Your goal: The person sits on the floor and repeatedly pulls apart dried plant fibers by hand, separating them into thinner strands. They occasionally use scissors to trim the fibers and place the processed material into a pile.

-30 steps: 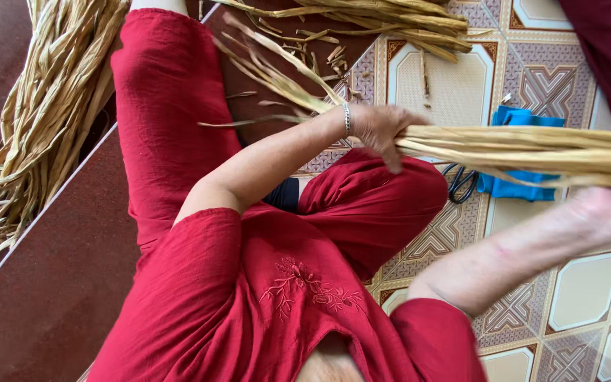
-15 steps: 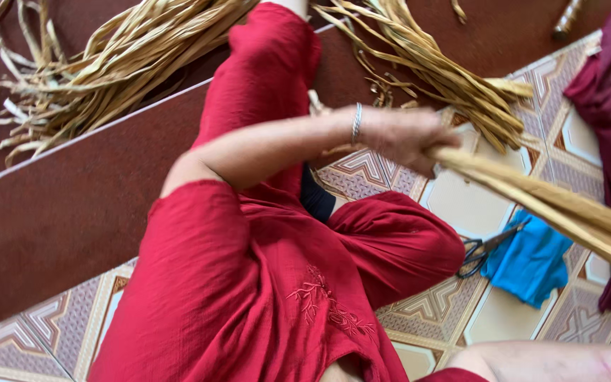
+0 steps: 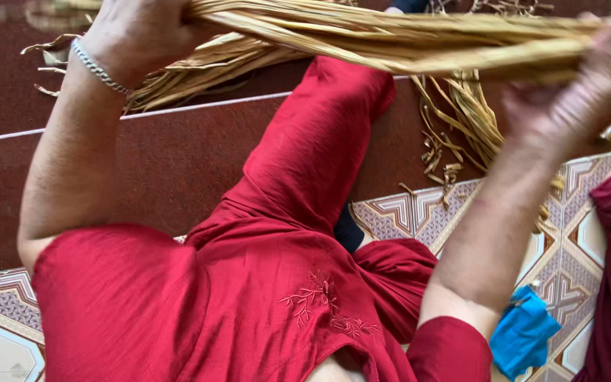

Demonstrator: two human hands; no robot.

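We grip one thick bundle of dried straw strips (image 3: 404, 39) raised before us: left hand (image 3: 136, 32) clenched around one end, right hand (image 3: 567, 106) closed near the other; loose strips (image 3: 461, 120) remain on the floor (image 3: 404, 212).

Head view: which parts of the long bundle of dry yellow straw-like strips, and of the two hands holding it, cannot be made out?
- Long bundle of dry yellow straw-like strips: its right end is cut off by the right edge, and its top by the upper edge.
- Left hand: upper part is cut off by the top edge; fingers hidden in the strips.
- Right hand: blurred by motion; its fingers merge with the bundle.
- Blue cloth: partly hidden behind the right arm.
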